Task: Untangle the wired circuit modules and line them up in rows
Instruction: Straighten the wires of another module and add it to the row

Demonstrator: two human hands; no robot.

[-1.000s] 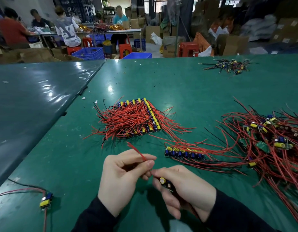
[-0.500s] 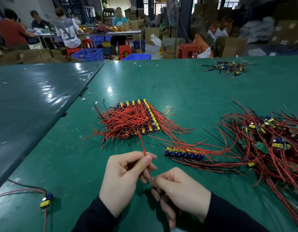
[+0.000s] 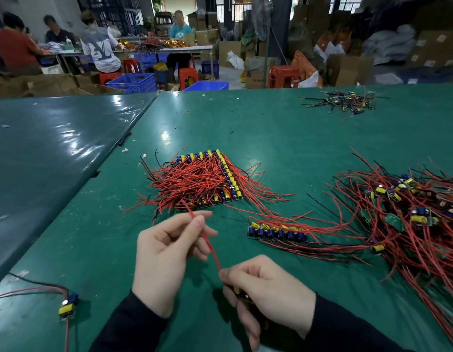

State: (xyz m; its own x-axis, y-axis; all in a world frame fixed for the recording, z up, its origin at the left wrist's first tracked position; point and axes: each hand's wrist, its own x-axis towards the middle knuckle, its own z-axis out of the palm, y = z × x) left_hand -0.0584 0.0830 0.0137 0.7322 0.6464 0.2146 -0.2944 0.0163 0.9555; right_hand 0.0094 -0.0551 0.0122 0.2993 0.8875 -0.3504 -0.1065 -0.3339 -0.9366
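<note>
Between hands: red wire (image 3: 209, 243) taut, left hand (image 3: 167, 252) pinching upper end, right hand (image 3: 266, 288) gripping module

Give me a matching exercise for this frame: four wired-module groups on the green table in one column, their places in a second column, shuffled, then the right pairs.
Things:
1. Stacked block
2. Short row
3. Tangled pile
4. Lone module

Places:
A. Right edge of the table
B. Near left corner, left of the left hand
C. Centre, beyond the left hand
D. Beyond the right hand, between block and pile

Pairs: 1-C, 2-D, 3-A, 4-B
</note>
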